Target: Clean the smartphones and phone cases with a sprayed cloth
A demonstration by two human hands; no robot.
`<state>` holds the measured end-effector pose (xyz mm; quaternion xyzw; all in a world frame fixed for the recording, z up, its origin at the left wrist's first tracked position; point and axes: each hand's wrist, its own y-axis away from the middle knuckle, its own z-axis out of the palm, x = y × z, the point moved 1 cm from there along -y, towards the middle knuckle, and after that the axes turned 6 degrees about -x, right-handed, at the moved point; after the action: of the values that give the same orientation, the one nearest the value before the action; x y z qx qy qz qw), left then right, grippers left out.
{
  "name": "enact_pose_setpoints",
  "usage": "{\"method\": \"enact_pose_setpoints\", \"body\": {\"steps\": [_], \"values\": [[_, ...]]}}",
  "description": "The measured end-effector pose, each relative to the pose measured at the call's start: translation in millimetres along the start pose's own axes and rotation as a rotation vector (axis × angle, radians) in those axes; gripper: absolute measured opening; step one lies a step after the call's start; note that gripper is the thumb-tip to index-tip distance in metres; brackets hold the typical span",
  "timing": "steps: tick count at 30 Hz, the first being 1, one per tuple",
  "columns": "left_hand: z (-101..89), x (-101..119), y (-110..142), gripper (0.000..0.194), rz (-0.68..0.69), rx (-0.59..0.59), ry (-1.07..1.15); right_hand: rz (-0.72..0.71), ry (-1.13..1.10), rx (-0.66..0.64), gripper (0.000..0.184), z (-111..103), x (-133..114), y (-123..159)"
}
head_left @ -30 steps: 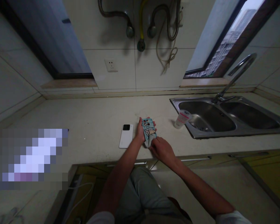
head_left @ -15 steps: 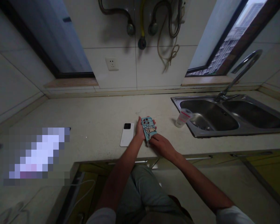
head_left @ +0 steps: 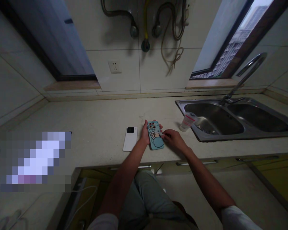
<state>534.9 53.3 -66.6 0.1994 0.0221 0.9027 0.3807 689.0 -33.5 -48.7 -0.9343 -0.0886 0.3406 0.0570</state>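
A light blue phone case (head_left: 156,142) with a cartoon figure and camera holes lies in my left hand (head_left: 145,134), just above the counter. The left thumb runs along its left edge and the fingertips show past its right edge. My right hand (head_left: 174,138) is at the case's right edge, its fingers pinched round a small whitish piece (head_left: 161,134), perhaps tissue or cloth; its kind is too small to tell. To the left of the case, a white phone (head_left: 130,139) with a black camera block lies back up on the counter.
A clear plastic cup (head_left: 188,121) with red print stands on the pale counter (head_left: 105,116), beside the steel double sink (head_left: 207,139) and its tap (head_left: 248,72). A blurred-out bright shape (head_left: 40,156) is at the left. Drawer handles (head_left: 196,163) line the front edge.
My right hand has moved from the lower end of the phone case up to its right edge, uncovering the lower part. The left hand keeps its hold on the case.
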Motion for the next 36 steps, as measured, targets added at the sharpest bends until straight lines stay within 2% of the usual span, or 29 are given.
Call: {"method": "enact_pose_setpoints", "body": {"steps": [4,9,13,17,20,23,26,29,32,36], "values": [[4.2,-2,-1,0.056,-0.004,-0.005,-0.005,0.062,0.035,0.149,0.021,5,-3,-31],[5.8,-1,-1,0.059,0.011,0.045,-0.005,0.026,0.163,0.152,0.027,6,-7,-68],[6.8,-2,-2,0.059,-0.006,0.077,-0.008,-0.105,0.25,0.091,0.022,6,-15,-84],[5.6,-4,-5,0.055,0.024,0.099,-0.022,-0.272,0.308,0.03,0.02,9,-30,-85],[2.7,-4,-6,0.061,0.077,0.138,-0.025,-0.39,0.305,0.006,0.02,17,-40,-79],[-1.1,-3,-6,0.067,0.097,0.099,-0.023,-0.481,0.298,0.012,0.022,25,-43,-63],[-6.0,-1,-6,0.066,0.053,0.05,-0.013,-0.559,0.278,0.031,0.025,32,-40,-38],[-10.6,3,-5,0.061,0.045,0.057,-0.015,-0.639,0.252,0.034,0.028,36,-35,-4],[-12.1,5,-3,0.065,0.046,0.05,-0.027,-0.713,0.25,0.017,0.028,39,-33,25],[-10.6,4,-3,0.071,0.022,0.024,-0.035,-0.753,0.273,-0.009,0.025,37,-35,37]]}}
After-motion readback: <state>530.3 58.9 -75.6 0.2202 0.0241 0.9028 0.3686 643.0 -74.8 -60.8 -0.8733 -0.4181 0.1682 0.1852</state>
